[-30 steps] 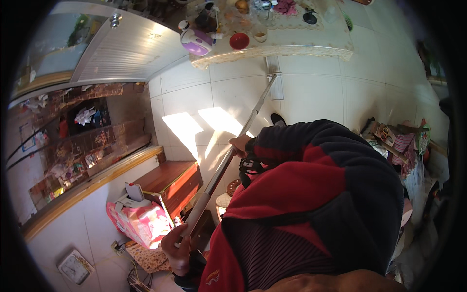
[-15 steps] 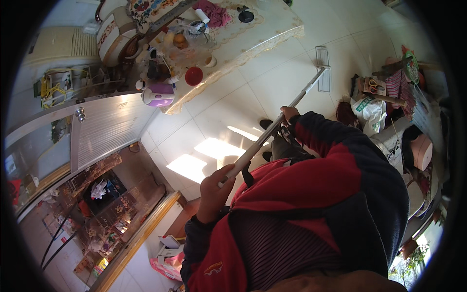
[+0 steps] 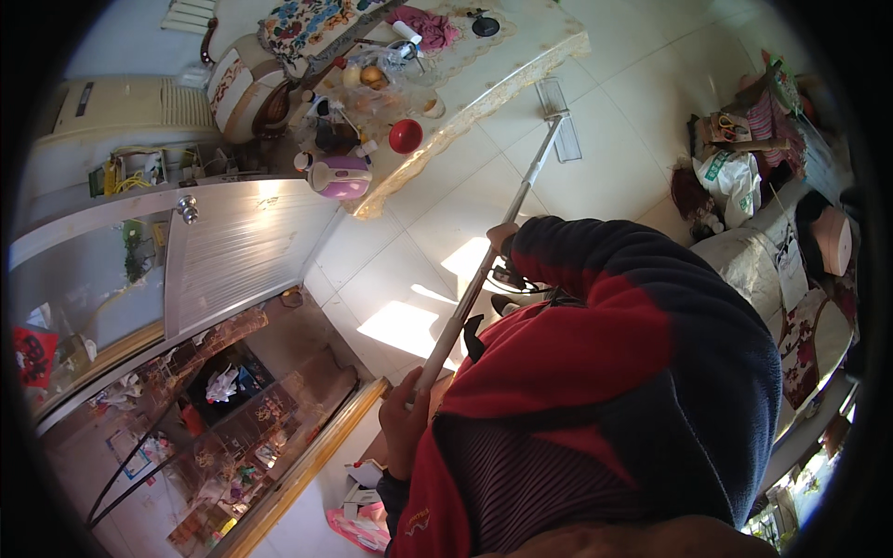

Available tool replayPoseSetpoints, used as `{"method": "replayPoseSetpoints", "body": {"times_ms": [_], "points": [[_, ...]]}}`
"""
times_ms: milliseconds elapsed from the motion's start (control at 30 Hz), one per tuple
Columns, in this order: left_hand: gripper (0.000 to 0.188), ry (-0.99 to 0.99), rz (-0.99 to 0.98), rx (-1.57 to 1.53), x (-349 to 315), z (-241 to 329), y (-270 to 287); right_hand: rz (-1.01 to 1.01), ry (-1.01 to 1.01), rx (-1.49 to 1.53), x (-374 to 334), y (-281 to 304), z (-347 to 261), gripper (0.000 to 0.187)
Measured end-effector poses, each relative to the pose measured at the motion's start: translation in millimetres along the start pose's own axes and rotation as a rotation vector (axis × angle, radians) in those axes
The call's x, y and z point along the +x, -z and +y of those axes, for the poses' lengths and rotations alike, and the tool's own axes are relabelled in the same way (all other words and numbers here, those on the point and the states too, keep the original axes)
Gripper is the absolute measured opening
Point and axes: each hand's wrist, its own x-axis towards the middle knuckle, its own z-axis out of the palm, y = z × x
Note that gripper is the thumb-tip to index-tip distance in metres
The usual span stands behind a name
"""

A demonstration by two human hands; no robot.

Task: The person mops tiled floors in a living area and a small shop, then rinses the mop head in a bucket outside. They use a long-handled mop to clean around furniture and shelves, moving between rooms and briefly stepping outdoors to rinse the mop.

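Observation:
A flat mop with a long metal pole (image 3: 470,299) runs from my body out across the floor. My left hand (image 3: 404,417) is closed around the pole's near end, close to my left side. Farther along, my right hand (image 3: 503,236) grips the middle of the pole with the arm reaching across my front. At the far end, the mop's narrow rectangular head (image 3: 569,144) lies on the pale tiles beside the table's edge. No cloth can be made out on it. A dark strap (image 3: 474,338) hangs beside the pole near my jacket.
A cloth-covered table (image 3: 521,67) at the far left holds a red bowl (image 3: 406,136), a purple kettle (image 3: 339,177) and a plastic bag. A ribbed door (image 3: 246,256) stands at the left. At the right are a white bag (image 3: 730,184) and a sofa (image 3: 744,260).
The mop head has slid left across the tiles toward the table. My right hand has swung left with the pole, and my left hand has dropped closer to my body.

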Motion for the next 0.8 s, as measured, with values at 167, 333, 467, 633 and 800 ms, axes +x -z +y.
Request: {"method": "replayPoseSetpoints", "body": {"times_ms": [167,333,467,633,800], "points": [[0.032,0.102,0.074,-0.153,-73.2,-79.8,30.0,0.021,-0.022,-0.075,38.2,-97.5,-104.6,0.012],[0.032,0.221,0.199,-0.144,-141.4,-99.2,68.7,-0.107,0.089,-0.01,2.7,-113.0,-209.4,0.014],[0.028,0.249,0.328,-0.005,-165.7,-99.3,91.1,-0.132,0.021,0.569,-61.8,-63.6,-247.4,0.023],[0.019,-0.075,0.645,0.041,-137.6,-94.0,86.7,-0.074,-0.38,1.459,-97.3,-14.3,-242.7,0.039],[0.018,-0.138,0.573,-0.056,-86.9,-64.8,73.7,0.181,-0.423,1.478,-104.1,1.9,-171.2,0.043]]}}
